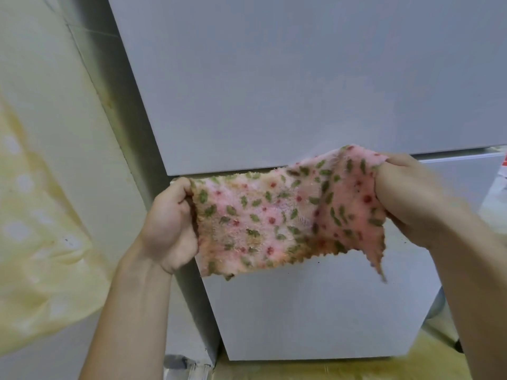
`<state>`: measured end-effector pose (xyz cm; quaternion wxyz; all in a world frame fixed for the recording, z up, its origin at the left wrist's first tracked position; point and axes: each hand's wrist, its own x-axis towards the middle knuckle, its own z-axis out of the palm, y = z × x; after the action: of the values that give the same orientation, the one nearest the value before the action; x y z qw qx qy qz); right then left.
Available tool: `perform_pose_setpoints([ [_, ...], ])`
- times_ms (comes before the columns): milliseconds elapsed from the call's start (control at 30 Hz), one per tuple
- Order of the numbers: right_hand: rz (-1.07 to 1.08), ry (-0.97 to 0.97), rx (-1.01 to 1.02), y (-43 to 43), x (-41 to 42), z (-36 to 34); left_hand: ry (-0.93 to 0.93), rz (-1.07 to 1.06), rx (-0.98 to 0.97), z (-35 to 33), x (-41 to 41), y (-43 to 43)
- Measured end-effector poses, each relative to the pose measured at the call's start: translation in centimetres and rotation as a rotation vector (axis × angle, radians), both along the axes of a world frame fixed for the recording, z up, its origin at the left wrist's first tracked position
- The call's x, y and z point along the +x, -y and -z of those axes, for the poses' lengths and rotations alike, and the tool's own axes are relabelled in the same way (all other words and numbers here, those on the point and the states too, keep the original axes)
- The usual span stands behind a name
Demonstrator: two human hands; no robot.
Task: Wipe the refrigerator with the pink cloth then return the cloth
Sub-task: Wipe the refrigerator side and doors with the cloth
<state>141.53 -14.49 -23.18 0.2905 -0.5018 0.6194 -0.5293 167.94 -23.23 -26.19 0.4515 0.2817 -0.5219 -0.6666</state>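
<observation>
The fingers of the left hand (170,223) are curled into a fist round the left edge of the pink cloth (277,218). The right hand (408,198) bunches the upper right corner between thumb and curled fingers. Between them the cloth is stretched out flat in the air, its lower right corner hanging loose and blurred. It sits in front of the white refrigerator (274,86), about level with the seam between the upper and lower doors, near the door but whether it touches cannot be told. A yellowish curtain (35,215) hangs at the left. Judging by this, the cloth is being spread, not pressed to the door. Whether any wiping is done cannot be told. The return is still to come.
</observation>
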Motion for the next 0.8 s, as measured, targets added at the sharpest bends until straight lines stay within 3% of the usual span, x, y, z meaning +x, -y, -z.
perform_pose_setpoints([
  [133,0.032,-0.035,-0.101,1.0,3.9,1.0,0.054,0.145,0.027,-0.1,-1.4,-0.5],
  [300,-0.278,-0.259,0.027,0.0,7.1,1.8,0.072,0.415,-0.031,0.1,-3.2,-1.5],
  [433,-0.433,0.017,0.044,-0.5,5.2,1.0,0.115,0.485,-0.131,0.2,-1.9,-1.0],
  [533,-0.436,-0.054,-0.076,-0.2,4.8,1.2,0.283,0.458,-0.310,0.4,-1.6,-1.0],
  [667,-0.310,-0.074,-0.178,0.1,4.8,1.5,0.272,0.448,-0.300,0.6,-2.4,-1.3],
  [800,-0.372,-0.049,-0.122,0.0,5.1,1.7,0.252,0.492,-0.250,0.9,-3.4,-1.7],
])
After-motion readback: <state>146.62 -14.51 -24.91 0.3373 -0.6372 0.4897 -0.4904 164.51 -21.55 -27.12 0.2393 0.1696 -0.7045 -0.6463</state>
